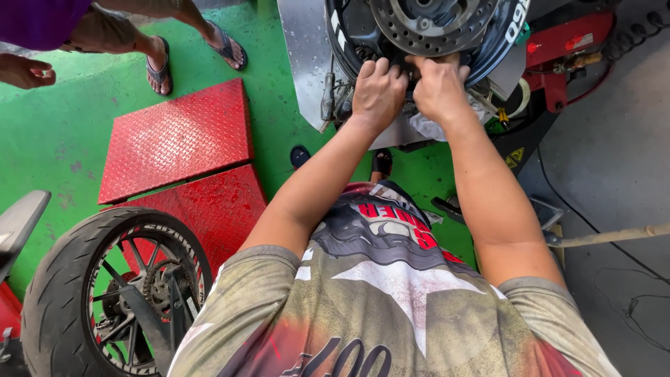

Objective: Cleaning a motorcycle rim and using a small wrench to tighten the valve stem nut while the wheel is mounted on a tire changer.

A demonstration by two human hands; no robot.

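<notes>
Now, grip: left hand and right hand both clenched on the wheel rim.
Risk: fingers may slip toward the brake disc just above them.

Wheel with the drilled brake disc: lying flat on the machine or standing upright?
Flat. The wheel shows its brake disc face-up, and the left hand and right hand grip its rim.

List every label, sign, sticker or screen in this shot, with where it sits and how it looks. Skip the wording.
Warning sticker: on the black machine base right of the right hand; small yellow triangles edged in black.
Rim lettering: on the dark wheel rim that both hands work at, the left hand included; white characters.
Pale label: on the red machine part at top right; small rectangle.
No screens or packages.
</notes>
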